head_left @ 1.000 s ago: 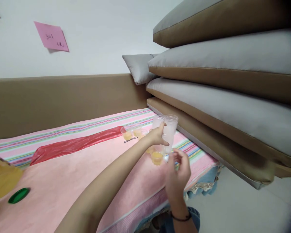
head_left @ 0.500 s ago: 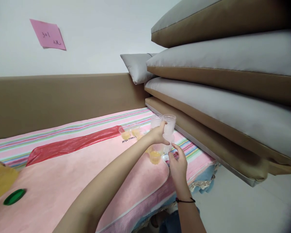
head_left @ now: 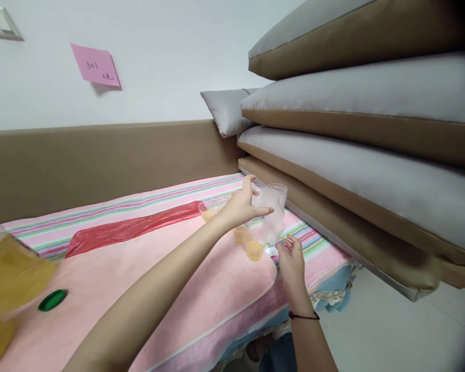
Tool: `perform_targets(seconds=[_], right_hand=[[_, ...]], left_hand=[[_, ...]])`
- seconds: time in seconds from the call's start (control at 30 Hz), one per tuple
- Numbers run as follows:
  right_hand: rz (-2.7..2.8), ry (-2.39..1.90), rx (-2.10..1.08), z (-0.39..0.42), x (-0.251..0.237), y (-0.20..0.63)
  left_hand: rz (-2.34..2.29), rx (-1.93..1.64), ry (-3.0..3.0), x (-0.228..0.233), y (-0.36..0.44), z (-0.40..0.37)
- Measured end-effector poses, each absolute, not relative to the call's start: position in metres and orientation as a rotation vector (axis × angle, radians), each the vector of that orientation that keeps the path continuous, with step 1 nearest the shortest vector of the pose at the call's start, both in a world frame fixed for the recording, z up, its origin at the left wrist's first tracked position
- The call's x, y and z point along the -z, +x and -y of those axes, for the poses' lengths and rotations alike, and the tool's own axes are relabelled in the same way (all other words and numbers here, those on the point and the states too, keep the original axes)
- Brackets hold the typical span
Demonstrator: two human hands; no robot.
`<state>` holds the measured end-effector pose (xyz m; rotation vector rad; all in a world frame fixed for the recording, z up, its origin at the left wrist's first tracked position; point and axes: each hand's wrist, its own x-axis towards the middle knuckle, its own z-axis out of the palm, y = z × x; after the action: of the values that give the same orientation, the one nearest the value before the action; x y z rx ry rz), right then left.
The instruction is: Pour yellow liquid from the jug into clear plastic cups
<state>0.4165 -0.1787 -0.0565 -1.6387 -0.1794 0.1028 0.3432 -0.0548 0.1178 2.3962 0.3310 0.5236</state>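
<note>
My left hand reaches across with thumb and index finger spread, beside the stacks of clear plastic cups. Its fingers partly hide the stacks, so contact is hard to judge. Below the stacks, my right hand has loosely bent fingers that are apart, with nothing visible in them. A clear cup of yellow liquid stands between the hands on the pink mat. Behind it is another yellow-filled cup, and one more shows past my left wrist.
A red plastic bag lies along the striped cloth. At left are a green lid and a large clear container of yellow liquid. Stacked grey-brown cushions rise at right; the bed edge drops to the floor.
My left hand has drawn back slightly to the left of the cup stacks, its fingers spread. My right hand has lowered away from them. The view has shifted a little left.
</note>
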Motion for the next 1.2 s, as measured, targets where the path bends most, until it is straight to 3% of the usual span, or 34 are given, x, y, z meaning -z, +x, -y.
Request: perform_targets(seconds=[0.2, 0.43, 0.6, 0.83, 1.2], right_hand=[[0.188, -1.638, -0.025, 0.180, 0.056, 0.413], [0.174, -1.524, 0.163, 0.193, 0.036, 0.396], [0.434, -1.414, 0.381, 0.196, 0.025, 0.364], [0.795, -1.397, 0.348, 0.191, 0.020, 0.321], [0.851, -1.340, 0.358, 0.181, 0.032, 0.305]], left_hand=[[-0.490, -0.632, 2.296, -0.107, 0.242, 0.060], [-0.934, -0.368, 2.364, -0.076, 0.138, 0.048], [-0.933, -0.280, 2.358, -0.061, 0.113, 0.056], [-0.899, -0.331, 2.276, -0.061, 0.103, 0.061], [-0.853, -0.755, 2.027, -0.079, 0.036, 0.045]])
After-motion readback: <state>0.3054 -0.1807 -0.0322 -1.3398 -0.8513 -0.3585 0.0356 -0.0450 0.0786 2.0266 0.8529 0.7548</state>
